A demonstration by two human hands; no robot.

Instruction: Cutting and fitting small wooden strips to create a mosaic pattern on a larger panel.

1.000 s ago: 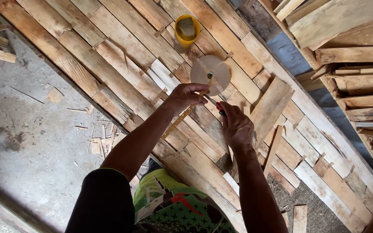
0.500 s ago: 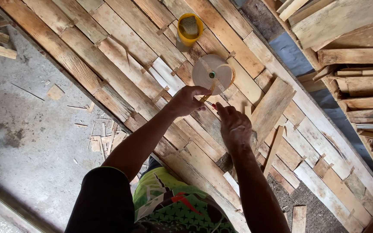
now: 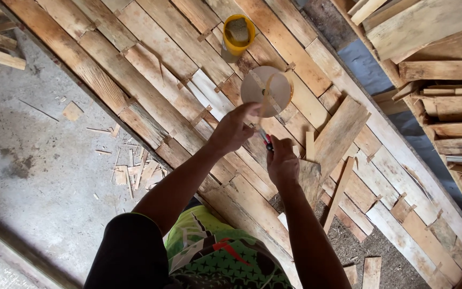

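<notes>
My left hand [image 3: 235,127] pinches a thin pale strip [image 3: 266,99] that leads up from a round flat cream-coloured reel [image 3: 267,90] lying on the wooden planks. Just to its right, my right hand [image 3: 282,161] grips a small red-and-black tool [image 3: 266,139] whose tip meets the strip close to my left fingers. A yellow pot [image 3: 238,33] with greyish contents stands on the planks beyond the reel. Both arms reach forward from the bottom of the view.
A long panel of joined wooden planks [image 3: 161,101] runs diagonally across the floor. A loose board [image 3: 339,134] lies on it to the right. Stacked timber [image 3: 445,80] fills the upper right. Wood chips [image 3: 135,171] lie on the concrete floor [image 3: 33,171] at left.
Both hands have risen slightly towards the reel, and the strip is now pulled taut between my left fingers and the reel. The tool's tip stays at the strip.
</notes>
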